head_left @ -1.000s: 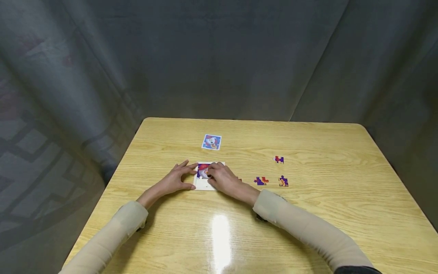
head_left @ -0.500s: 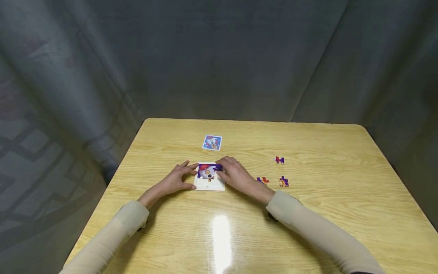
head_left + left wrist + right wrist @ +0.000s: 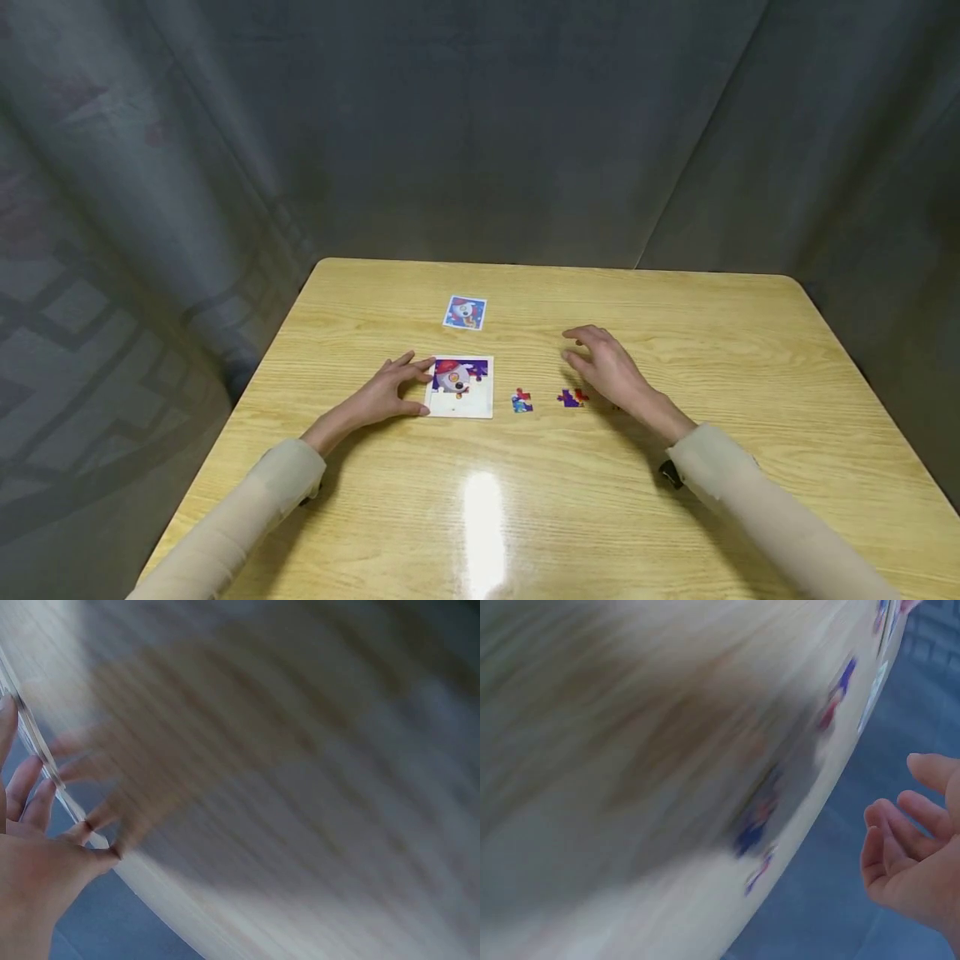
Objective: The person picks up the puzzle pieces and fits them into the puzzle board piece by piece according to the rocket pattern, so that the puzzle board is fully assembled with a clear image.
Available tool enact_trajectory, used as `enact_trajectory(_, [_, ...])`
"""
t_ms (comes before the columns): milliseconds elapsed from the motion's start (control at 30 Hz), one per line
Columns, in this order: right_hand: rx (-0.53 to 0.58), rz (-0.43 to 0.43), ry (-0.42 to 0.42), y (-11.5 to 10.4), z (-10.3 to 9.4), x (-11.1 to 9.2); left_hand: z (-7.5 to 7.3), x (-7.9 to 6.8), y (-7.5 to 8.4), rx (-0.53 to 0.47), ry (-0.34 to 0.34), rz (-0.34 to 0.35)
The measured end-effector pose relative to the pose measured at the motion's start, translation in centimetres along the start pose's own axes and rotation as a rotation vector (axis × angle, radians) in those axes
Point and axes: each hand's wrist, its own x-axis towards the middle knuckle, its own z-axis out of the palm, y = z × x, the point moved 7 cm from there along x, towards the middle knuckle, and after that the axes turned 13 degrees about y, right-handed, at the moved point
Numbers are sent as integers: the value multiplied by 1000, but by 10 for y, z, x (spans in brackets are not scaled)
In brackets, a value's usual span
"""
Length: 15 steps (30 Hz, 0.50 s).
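Observation:
In the head view, a white puzzle tray [image 3: 472,408] lies on the table, with joined pieces of a cartoon picture [image 3: 453,377] across its upper part. My left hand [image 3: 382,390] is spread at the tray's left side, fingertips and thumb touching its edge. My right hand [image 3: 611,373] hovers over the table to the right, fingers loosely bent, nothing between them. Below and left of it lie a blue-red jigsaw piece [image 3: 522,401] and a purple-red jigsaw piece [image 3: 573,398]. Another piece [image 3: 617,407] is mostly hidden behind the right wrist.
A small picture card [image 3: 465,312] of the same cartoon lies beyond the tray. The wooden table [image 3: 390,508] has a bright reflection near its front. Dark grey curtains [image 3: 480,133] hang behind and at both sides.
My right hand has left the tray and moved right over the loose pieces, exposing a purple piece at the picture's upper right. My left hand has stayed at the tray's edge.

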Motion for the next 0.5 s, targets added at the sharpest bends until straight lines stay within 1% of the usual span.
enact_trajectory(100, [-15, 30, 13, 14, -10, -6, 1, 1, 1, -3, -1, 2])
enact_trajectory(267, [-56, 54, 22, 34, -21, -15, 1, 1, 0, 3, -1, -2])
enact_trajectory(367, [-87, 80, 24, 46, -27, -18, 0, 0, -1, 1, 7, -6])
enact_trajectory(500, [-114, 121, 10, 59, -33, -19, -1, 0, 0, -9, 18, 6])
